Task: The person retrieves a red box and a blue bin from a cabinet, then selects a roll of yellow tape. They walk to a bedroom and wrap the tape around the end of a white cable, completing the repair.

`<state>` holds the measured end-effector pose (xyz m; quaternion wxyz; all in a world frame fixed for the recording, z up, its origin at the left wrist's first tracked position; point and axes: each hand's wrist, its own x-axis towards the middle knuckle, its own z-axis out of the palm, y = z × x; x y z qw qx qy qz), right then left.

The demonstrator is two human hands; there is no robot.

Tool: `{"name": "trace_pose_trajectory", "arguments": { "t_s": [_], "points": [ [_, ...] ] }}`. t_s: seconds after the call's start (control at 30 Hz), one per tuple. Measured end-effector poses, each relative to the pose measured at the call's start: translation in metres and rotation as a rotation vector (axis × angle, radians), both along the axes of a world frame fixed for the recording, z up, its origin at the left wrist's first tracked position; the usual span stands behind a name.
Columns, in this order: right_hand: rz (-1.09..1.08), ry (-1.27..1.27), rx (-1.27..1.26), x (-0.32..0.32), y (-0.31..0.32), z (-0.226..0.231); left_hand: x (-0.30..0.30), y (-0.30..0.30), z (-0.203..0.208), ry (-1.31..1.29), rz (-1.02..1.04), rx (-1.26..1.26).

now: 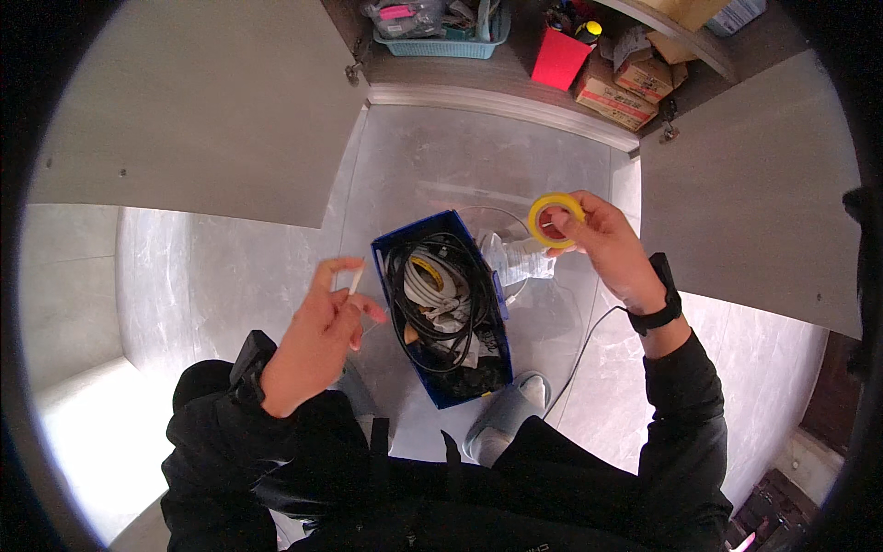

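Note:
My right hand [607, 244] holds a roll of yellow tape [541, 207] at its rim, thumb across the ring, above the floor to the right of a blue box. My left hand [322, 322] is on the box's left side, closed on a thin white stick [356, 278] that stands up between its fingers; its exact kind I cannot make out. The open blue box [432, 391] lies on the floor between the hands, filled with coiled black cables [397, 294] and a grey-white cable coil [432, 293]. A clear plastic package [524, 260] lies just right of the box.
Ahead, a low cabinet has both doors [212, 110] [745, 193] swung out. Inside are a light-blue basket [441, 48], a red bin [558, 60] and cardboard boxes [614, 99]. My slippered feet [515, 405] flank the blue box. A thin cord [581, 350] runs from my right wrist.

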<state>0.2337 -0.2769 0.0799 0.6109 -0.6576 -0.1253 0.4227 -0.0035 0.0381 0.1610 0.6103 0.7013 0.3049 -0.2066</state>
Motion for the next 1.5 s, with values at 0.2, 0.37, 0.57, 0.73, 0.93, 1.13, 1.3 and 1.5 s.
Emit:
{"name": "trace_pose_trajectory", "arguments": {
  "t_s": [0.2, 0.37, 0.57, 0.73, 0.93, 1.13, 1.3, 1.5],
  "points": [
    [-0.138, 0.180, 0.171, 0.001, 0.015, 0.002, 0.007, 0.019, 0.018, -0.132, 0.224, -0.200],
    [-0.083, 0.115, 0.283, 0.004, 0.026, 0.004, 0.009, 0.031, 0.020, -0.181, 0.280, -0.229],
    [-0.190, 0.125, 0.218, 0.020, 0.015, -0.010, 0.007, 0.030, 0.024, -0.242, 0.364, -0.392],
    [0.292, 0.032, -0.155, -0.001, 0.021, -0.022, 0.007, 0.028, 0.028, -0.271, 0.380, -0.397],
    [0.948, -0.328, -0.426, -0.053, 0.025, -0.029, 0.005, 0.032, 0.028, -0.229, 0.435, -0.188],
    [0.825, -0.339, -0.680, -0.099, 0.021, -0.042, 0.005, 0.033, 0.027, -0.300, 0.496, -0.072],
    [0.684, -0.422, -0.670, -0.099, 0.016, -0.033, -0.002, 0.035, 0.023, -0.284, 0.501, -0.073],
    [0.560, -0.526, -0.616, -0.092, 0.017, -0.011, -0.024, 0.032, 0.012, -0.334, 0.552, -0.079]
  ]
}}
